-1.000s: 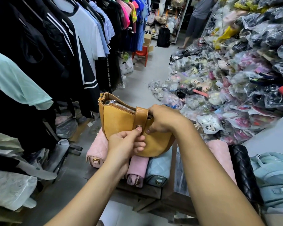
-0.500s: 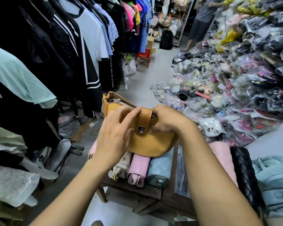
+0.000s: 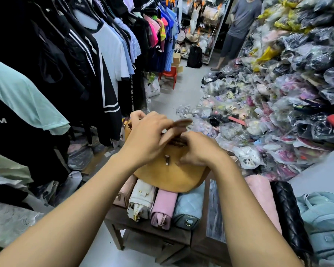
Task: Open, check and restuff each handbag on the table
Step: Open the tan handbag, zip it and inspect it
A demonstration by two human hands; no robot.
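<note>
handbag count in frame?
8. Mustard bag held by left hand and right hand. Row of four below it: pale pink, white, pink, light blue quilted. To the right: big pink, black quilted, teal. Others may be hidden.

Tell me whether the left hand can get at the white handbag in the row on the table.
Probably yes. The white handbag lies just below the left hand, its near part uncovered; the tan handbag overhangs only its far end. The hand is busy on that bag, though.
</note>
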